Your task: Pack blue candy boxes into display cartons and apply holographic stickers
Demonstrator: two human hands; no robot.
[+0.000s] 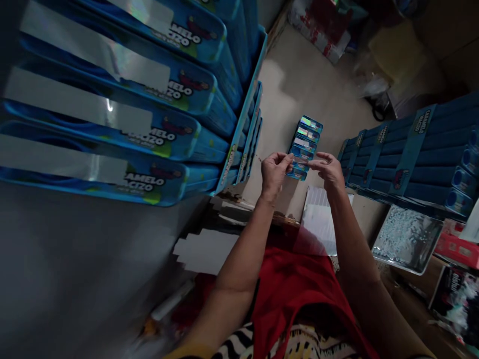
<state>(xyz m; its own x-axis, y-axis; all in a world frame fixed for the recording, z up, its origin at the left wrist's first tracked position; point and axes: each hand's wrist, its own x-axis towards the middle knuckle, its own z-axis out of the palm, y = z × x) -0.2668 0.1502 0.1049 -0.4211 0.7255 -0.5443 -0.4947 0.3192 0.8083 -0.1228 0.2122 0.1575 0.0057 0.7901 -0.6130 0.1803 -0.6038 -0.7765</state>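
Between my left hand (277,172) and my right hand (330,169) stretches a thin shiny strip (300,160) that looks like a sticker label. My fingers pinch it at its two ends. It hangs just above or against a short column of blue packs (298,174) on the table; whether it touches them I cannot tell. The upper packs (307,133) in that column bear silvery strips across their fronts. Below my right hand lies a whitish sheet (318,219) with parallel strip lines, partly over the table's near edge.
Large blue packs (157,134) with silvery strips are stacked high at the left. Banded blue boxes (407,149) stand at the right. A metal tray (422,264) holds small pale-blue bits. Clear plastic (374,85) and a red-and-white package (322,30) lie farther back.
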